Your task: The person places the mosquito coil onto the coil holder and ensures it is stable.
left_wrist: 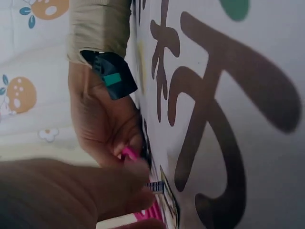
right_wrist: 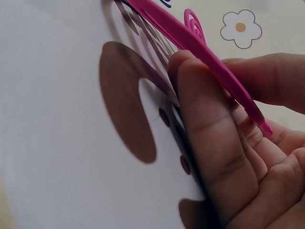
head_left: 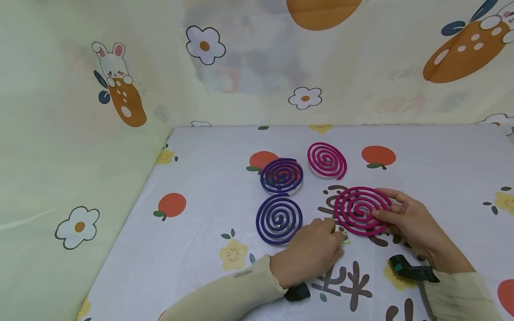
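My right hand (head_left: 417,227) pinches the right edge of a pink spiral coil (head_left: 362,211), thumb on top and fingers beneath. The right wrist view shows this pink coil (right_wrist: 224,71) edge-on, tilted above the cloth. Left of it, my left hand (head_left: 313,249) is low over the table, knuckles up. Its fingertips pinch a small printed card (left_wrist: 167,198) with a blue checked part, just above or on the cloth; a corner of it pokes out beside the hand in the head view. A dark blue spiral coil (head_left: 279,219) lies just left of this hand.
Behind lie a second dark blue coil (head_left: 282,175), nearly touching the first, and another pink coil (head_left: 327,160). A white cloth (head_left: 192,187) printed with fruit and flowers covers the table. Patterned fabric walls (head_left: 249,67) rise at the back and left.
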A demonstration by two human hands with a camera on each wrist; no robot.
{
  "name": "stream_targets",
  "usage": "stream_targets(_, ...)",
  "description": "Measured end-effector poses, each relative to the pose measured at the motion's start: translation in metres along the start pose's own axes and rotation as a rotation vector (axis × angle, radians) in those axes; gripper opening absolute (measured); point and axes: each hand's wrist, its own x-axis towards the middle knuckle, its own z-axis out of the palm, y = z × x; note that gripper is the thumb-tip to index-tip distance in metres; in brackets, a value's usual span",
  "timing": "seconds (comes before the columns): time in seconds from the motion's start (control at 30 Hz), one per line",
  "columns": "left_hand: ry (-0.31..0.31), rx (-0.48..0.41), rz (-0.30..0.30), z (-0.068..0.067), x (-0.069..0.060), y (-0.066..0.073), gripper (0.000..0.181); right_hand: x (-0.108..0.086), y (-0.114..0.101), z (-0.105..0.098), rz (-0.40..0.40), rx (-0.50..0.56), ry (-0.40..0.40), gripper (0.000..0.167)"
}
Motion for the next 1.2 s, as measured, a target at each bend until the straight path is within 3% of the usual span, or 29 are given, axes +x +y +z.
stream_targets(0.23, -0.105, 0.094, 0.057, 0.006, -0.012, 0.004, 0.045, -0.003, -0.001, 0.003, -0.008, -0.072, -0.008, 0.075)
stream_targets(0.57, -0.250, 0.098, 0.026, 0.009, -0.020, 0.005, 0.076, -0.004, -0.001, 0.005, -0.013, -0.053, 0.004, 0.078)
stream_targets(0.77, -0.260, 0.107, 0.019, 0.012, -0.020, 0.005, 0.078, -0.002, -0.001, 0.004, -0.019, 0.000, 0.022, 0.067)
stream_targets(0.9, -0.265, 0.098, 0.021, 0.013, -0.020, 0.005, 0.078, -0.002, -0.001, 0.001, -0.006, 0.111, 0.029, 0.051)
stream_targets(1.07, -0.271, 0.087, 0.024, 0.014, -0.019, 0.004, 0.078, -0.003, 0.000, 0.002, -0.019, 0.240, -0.015, 0.044)
stream_targets(1.2, -0.270, 0.094, 0.026, 0.014, -0.019, 0.004, 0.079, -0.003, 0.001, 0.003, -0.039, 0.281, -0.048, 0.042)
